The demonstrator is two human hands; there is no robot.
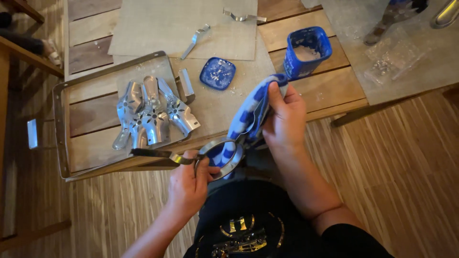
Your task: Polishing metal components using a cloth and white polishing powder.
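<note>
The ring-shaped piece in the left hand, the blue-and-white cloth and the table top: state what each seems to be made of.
Ring-shaped piece, held by the left hand: apparently thin sheet metal, grey with a bright sheen along its rim.
Cloth, gripped by the right hand: soft woven fabric, matte; it folds and drapes.
Table top: wood planks, with visible grain and seams, matte brown.

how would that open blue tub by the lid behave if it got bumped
The blue tub stands upright, taller than wide, so it might tip. It looks like thin plastic, probably light. Its lid is off, so the white paste inside could spill or smear.
</note>
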